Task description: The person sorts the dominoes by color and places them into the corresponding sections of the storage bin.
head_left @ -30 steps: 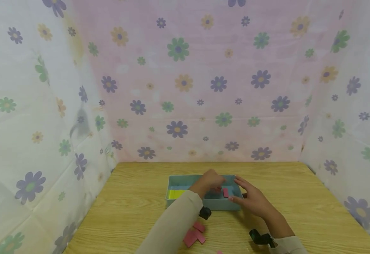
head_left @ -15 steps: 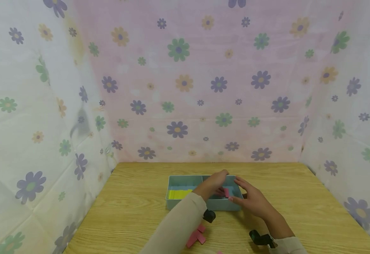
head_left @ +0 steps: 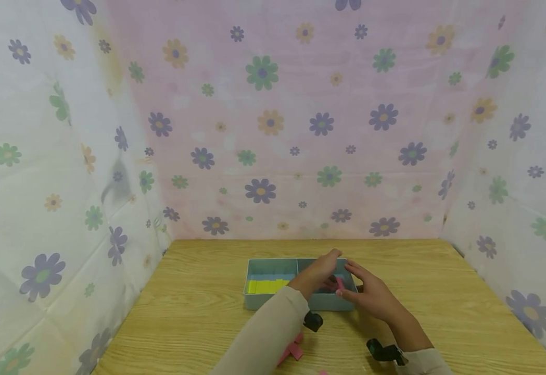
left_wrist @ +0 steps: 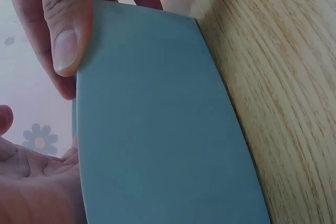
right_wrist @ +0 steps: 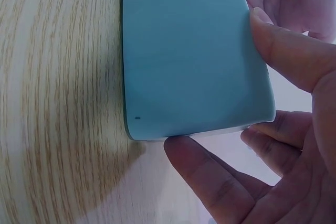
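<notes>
On the table stands a pale blue-green two-compartment box (head_left: 275,302). My left hand (head_left: 317,273) reaches into its right compartment, fingers down by a small flat pink piece (head_left: 340,283). Whether those fingers pinch a piece is hidden by the hand and the box wall. My right hand (head_left: 376,297) holds the right end of the box. In the right wrist view its thumb (right_wrist: 286,51) lies at the rim and its fingers touch the end wall. The left wrist view is mostly the box's front wall (left_wrist: 157,114), with part of my left hand (left_wrist: 37,182) behind it.
Yellow pieces (head_left: 267,286) lie side by side in the left compartment, beyond a divider (head_left: 297,268). Several loose pink pieces (head_left: 295,350) lie on the wooden table (head_left: 198,312), partly behind the left sleeve (head_left: 268,333). Flowered cloth (head_left: 273,156) encloses the back and sides.
My left hand has shifted to the right within the right compartment. The pink piece beside its fingers has moved slightly right and leans. My right hand has stayed at the box end.
</notes>
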The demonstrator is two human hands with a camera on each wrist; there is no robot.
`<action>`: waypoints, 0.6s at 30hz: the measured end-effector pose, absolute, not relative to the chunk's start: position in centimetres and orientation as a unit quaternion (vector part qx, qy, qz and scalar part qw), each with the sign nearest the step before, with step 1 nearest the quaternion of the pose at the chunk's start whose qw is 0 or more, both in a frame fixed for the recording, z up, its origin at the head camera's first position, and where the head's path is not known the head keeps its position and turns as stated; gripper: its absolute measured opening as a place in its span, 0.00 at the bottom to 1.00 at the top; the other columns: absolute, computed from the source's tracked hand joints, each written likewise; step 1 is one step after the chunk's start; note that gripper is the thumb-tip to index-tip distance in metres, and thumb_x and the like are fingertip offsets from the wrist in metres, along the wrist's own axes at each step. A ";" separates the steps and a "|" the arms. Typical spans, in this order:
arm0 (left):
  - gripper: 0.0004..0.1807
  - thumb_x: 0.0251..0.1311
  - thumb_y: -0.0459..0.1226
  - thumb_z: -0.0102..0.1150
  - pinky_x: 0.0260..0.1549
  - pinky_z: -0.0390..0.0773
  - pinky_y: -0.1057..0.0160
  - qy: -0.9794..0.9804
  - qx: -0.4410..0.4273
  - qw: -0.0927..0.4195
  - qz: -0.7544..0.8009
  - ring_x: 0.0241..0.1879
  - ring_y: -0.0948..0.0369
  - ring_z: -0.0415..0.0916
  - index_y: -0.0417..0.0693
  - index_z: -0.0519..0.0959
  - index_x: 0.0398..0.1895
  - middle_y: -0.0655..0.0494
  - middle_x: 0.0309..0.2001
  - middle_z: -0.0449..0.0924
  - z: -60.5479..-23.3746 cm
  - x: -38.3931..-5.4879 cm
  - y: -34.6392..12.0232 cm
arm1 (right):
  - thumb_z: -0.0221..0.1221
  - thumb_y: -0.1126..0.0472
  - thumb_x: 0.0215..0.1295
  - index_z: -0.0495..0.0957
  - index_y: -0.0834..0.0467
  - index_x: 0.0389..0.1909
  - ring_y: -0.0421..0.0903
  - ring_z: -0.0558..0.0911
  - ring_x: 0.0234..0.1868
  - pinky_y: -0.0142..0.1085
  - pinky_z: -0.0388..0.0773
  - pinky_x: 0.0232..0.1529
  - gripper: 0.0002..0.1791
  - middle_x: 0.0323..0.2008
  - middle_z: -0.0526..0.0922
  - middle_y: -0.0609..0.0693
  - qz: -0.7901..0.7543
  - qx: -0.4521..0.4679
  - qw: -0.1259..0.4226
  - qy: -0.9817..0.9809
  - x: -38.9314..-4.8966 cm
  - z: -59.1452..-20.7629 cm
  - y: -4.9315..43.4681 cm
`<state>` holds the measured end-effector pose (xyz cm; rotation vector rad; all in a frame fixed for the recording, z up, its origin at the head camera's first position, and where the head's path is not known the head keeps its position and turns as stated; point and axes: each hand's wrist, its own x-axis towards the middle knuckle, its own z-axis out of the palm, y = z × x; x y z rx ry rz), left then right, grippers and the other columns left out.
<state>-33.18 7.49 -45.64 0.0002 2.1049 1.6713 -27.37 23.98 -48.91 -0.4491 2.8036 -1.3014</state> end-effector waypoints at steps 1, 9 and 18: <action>0.41 0.69 0.62 0.45 0.46 0.86 0.43 0.761 0.002 0.228 0.607 0.35 0.45 0.84 0.44 0.71 0.73 0.32 0.47 0.82 -45.8 -33.2 7.6 | 0.68 0.42 0.67 0.56 0.64 0.80 0.69 0.72 0.70 0.54 0.81 0.60 0.51 0.83 0.48 0.59 -0.418 -0.143 0.010 0.897 -27.4 -48.9 24.0; 0.43 0.71 0.63 0.46 0.51 0.83 0.41 0.754 0.016 0.237 0.613 0.45 0.41 0.82 0.37 0.70 0.73 0.37 0.65 0.75 -46.2 -33.1 8.0 | 0.68 0.42 0.67 0.56 0.64 0.80 0.68 0.75 0.68 0.53 0.82 0.59 0.52 0.83 0.48 0.59 -0.422 -0.141 0.012 0.895 -27.3 -49.0 24.0; 0.43 0.69 0.64 0.49 0.49 0.84 0.41 0.757 0.020 0.232 0.611 0.49 0.37 0.83 0.40 0.70 0.73 0.35 0.67 0.74 -45.5 -33.0 7.6 | 0.68 0.43 0.67 0.56 0.64 0.80 0.68 0.76 0.67 0.46 0.85 0.55 0.52 0.83 0.48 0.59 -0.435 -0.146 0.014 0.889 -27.5 -48.9 24.1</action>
